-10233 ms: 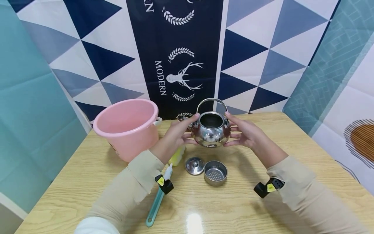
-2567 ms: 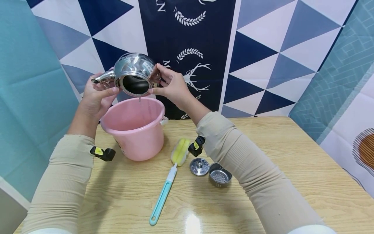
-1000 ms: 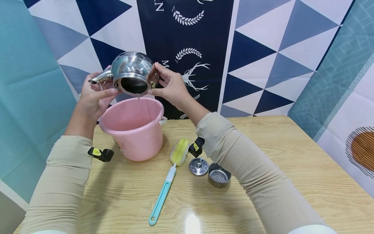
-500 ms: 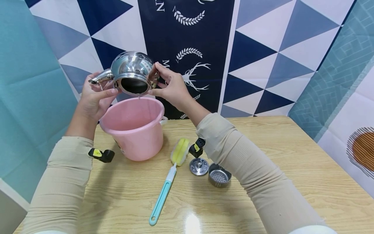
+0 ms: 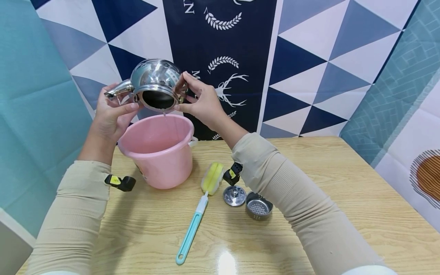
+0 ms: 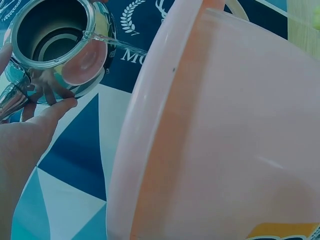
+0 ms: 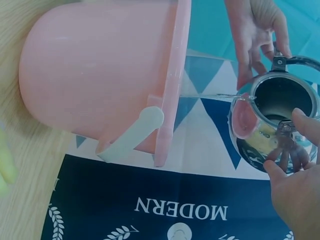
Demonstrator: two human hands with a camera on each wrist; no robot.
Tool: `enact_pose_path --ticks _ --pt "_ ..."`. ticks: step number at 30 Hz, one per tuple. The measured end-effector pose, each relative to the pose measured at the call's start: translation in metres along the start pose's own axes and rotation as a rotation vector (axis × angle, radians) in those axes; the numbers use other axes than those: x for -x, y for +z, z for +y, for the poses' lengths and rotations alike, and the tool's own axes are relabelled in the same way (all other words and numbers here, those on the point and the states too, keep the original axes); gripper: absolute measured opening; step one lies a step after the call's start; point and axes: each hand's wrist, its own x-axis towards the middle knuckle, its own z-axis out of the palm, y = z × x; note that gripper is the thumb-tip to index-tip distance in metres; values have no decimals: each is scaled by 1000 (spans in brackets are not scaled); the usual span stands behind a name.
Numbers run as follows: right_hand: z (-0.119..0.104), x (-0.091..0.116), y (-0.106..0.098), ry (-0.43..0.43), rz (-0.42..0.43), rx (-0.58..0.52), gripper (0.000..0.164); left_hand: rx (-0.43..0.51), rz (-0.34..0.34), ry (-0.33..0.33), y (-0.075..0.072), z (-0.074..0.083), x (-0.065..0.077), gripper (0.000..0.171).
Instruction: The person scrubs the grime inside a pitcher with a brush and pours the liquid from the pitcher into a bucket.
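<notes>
A shiny steel teapot (image 5: pixel 156 74), lid off, is tipped mouth-down above the pink bucket (image 5: pixel 166 170). My left hand (image 5: pixel 111 116) holds it on the spout side, thumb near the rim. On the opposite side my right hand (image 5: pixel 204 101) grips the body, its thumb by the mouth. A thin stream of water (image 6: pixel 122 45) runs from the teapot's rim toward the bucket, clear in both wrist views. In the right wrist view the arched handle (image 7: pixel 302 61) hangs on the pot's far side. The bucket's inner bottom is hidden.
On the wooden table (image 5: pixel 309 175) lies a bottle brush (image 5: pixel 194 225) with a yellow sponge head. Right of it are the steel lid (image 5: pixel 234 196) and a perforated strainer basket (image 5: pixel 258 209), partly behind the right sleeve. A patterned cloth backdrop (image 5: pixel 299 68) stands behind.
Ten seconds ago both hands held the teapot upright at the table's middle; now it is left, tipped over the bucket. Over the last second it has stayed nearly still, with water trickling.
</notes>
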Motion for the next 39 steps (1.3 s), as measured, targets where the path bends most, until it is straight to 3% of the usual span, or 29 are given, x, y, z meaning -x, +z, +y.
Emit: enact_pose_path --ticks 15,28,39 --pt "0 -1 2 -47 -3 44 84 -17 1 -34 1 4 1 82" --pt "-2 -1 3 -75 -11 96 85 8 -40 9 -2 1 1 78" --pt "-2 1 3 -101 1 153 84 7 -46 7 -2 0 1 80"
